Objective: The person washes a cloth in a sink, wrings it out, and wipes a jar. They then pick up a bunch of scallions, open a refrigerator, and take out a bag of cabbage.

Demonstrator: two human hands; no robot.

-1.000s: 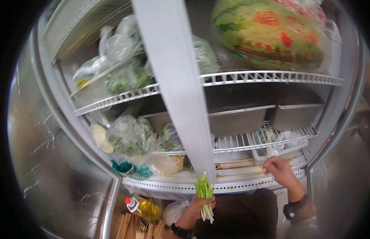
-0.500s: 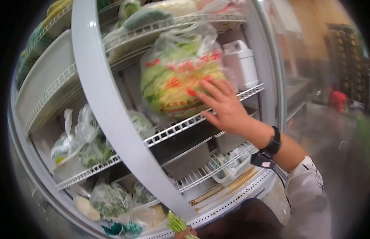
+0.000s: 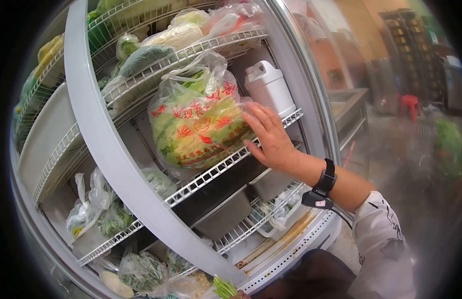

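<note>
A clear plastic bag with red print holds large green-and-yellow produce (image 3: 201,124), perhaps cut melon or cabbage, on a middle wire shelf of a fridge. My right hand (image 3: 272,134) is at the bag's lower right side. Its fingers are stretched out and seem to touch the plastic; nothing is gripped. A black strap device (image 3: 324,183) sits on that wrist. At the bottom edge, a bunch of thin green stems (image 3: 224,288) sticks up from my left hand (image 3: 242,295), of which only a sliver shows.
A white plastic jug (image 3: 271,89) stands right of the bag. A grey upright post (image 3: 111,129) divides the fridge front. Bagged greens (image 3: 141,271) lie on lower shelves, near metal bins (image 3: 226,219). A red stool (image 3: 411,105) is on the floor at right.
The view has shifted, so the fridge appears further left and lower. My right hand has gone from the bag's front to its right edge. The green stems stay in my left hand.
</note>
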